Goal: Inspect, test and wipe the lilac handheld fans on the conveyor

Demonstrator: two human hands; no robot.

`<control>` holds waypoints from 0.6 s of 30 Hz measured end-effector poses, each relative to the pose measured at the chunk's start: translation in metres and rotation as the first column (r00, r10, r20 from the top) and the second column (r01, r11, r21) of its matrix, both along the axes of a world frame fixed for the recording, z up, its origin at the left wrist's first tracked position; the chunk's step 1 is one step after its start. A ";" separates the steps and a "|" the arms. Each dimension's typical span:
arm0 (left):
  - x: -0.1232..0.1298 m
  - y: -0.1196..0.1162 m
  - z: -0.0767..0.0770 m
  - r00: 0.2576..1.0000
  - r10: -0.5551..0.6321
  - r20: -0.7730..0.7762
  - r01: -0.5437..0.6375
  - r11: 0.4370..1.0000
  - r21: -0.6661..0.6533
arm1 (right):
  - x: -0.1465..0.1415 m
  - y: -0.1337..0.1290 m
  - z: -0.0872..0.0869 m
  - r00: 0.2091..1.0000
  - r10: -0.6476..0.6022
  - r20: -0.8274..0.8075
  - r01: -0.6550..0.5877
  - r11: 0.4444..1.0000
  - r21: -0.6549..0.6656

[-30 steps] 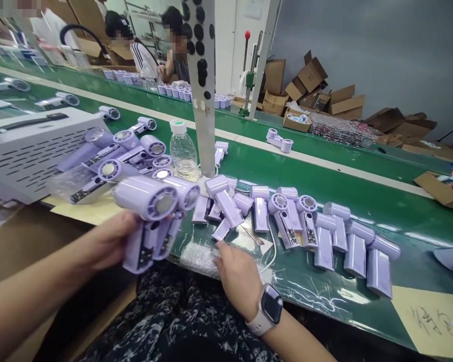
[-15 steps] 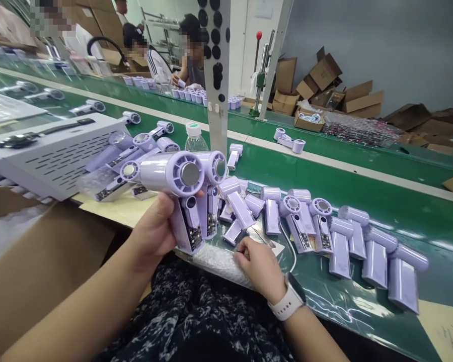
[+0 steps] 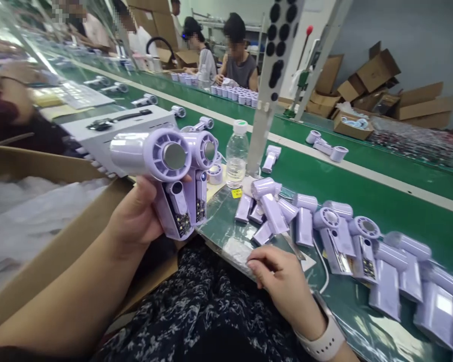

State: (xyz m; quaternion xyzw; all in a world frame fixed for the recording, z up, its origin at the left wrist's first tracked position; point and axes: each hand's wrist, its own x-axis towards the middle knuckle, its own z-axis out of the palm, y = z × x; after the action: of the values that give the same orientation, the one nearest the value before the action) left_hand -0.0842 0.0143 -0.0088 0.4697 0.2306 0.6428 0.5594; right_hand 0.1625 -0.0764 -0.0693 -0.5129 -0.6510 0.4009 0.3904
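Observation:
My left hand (image 3: pixel 141 213) is wrapped around two purple handheld fans (image 3: pixel 169 156), held upright side by side above the table's near edge. Their round grilles with silver centres face right, and circuit boards show in their open handles. My right hand (image 3: pixel 283 276), with a white-strapped watch at its wrist, rests low at the table edge. Its thumb and fingers are pinched together, and what lies between them, if anything, is hidden. Clear crinkled plastic (image 3: pixel 237 250) lies beside those fingertips. Just beyond, several purple fans (image 3: pixel 274 213) lie in a pile.
More fans (image 3: pixel 385 286) line the table at right, by a white cable (image 3: pixel 326 274). A water bottle (image 3: pixel 236 156) stands by a metal post (image 3: pixel 268 100). Behind my left hand sits a white metal box (image 3: pixel 117 130). An open carton (image 3: pixel 60 246) is at left; co-workers sit across the green belt.
The view has turned left, so the table's things appear farther right. My left hand still holds both fans, now clear of the bagged fans behind. My right hand stays pinched near the plastic.

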 end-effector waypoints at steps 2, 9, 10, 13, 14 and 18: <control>-0.017 -0.006 0.005 0.995 0.097 0.006 -0.097 0.995 0.003 | -0.038 0.011 0.010 0.966 0.256 0.026 -0.257 0.966 0.019; -0.055 -0.019 0.020 0.954 0.273 0.124 -0.285 0.953 0.099 | -0.100 0.032 0.008 0.873 0.443 0.206 -0.468 0.879 0.095; -0.060 -0.019 0.020 0.949 0.293 0.119 -0.307 0.944 0.123 | -0.085 0.028 0.006 0.918 0.347 0.193 -0.375 0.918 0.133; -0.065 -0.016 0.016 0.925 0.362 0.117 -0.376 0.916 0.142 | -0.026 0.011 -0.001 0.912 -0.152 0.381 0.071 0.973 0.218; -0.063 -0.013 0.013 0.924 0.364 0.115 -0.377 0.917 0.130 | -0.011 0.005 -0.004 0.827 -0.242 0.508 0.151 0.965 0.213; -0.031 0.004 -0.003 0.965 0.240 0.106 -0.248 0.966 0.068 | 0.010 -0.015 -0.017 0.697 -0.126 0.706 0.105 0.992 0.074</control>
State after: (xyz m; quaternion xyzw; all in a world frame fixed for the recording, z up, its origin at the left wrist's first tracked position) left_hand -0.1148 0.0181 -0.0122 0.4282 0.2331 0.7377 0.4671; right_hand 0.1722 -0.0913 -0.0866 -0.6620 -0.7228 0.1387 0.1418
